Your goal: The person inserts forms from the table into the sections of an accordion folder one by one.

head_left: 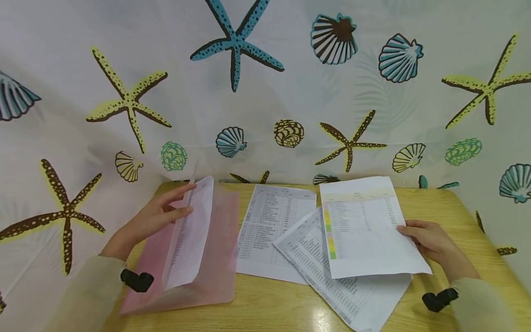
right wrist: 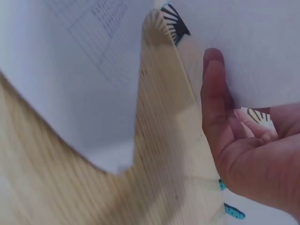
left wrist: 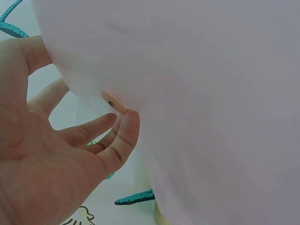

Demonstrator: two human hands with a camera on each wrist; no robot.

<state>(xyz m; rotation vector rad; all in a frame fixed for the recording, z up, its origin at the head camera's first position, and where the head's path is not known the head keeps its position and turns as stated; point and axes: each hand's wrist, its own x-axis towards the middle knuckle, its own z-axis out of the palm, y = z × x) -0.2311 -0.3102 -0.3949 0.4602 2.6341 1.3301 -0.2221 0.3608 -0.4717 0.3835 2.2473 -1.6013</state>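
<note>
My left hand [head_left: 151, 221] holds the lifted cover of a translucent pink plastic folder [head_left: 221, 258] at its left edge. A printed white sheet [head_left: 197, 235] stands tilted inside the folder. In the left wrist view, the fingers [left wrist: 124, 140] are at the pale cover [left wrist: 201, 103], beside a small round snap button [left wrist: 112, 101]. My right hand [head_left: 431, 242] pinches the right edge of a printed sheet [head_left: 373, 240] with a yellow and green strip down its left side. That sheet is raised; in the right wrist view, the thumb and fingers meet at its edge.
Two more printed sheets lie on the wooden table [head_left: 265, 304]: a slanted one [head_left: 352, 299] partly under the raised sheet, and a straighter one [head_left: 274, 230] beside the folder. A white cloth [head_left: 265, 106] with starfish and shells hangs behind and at the sides.
</note>
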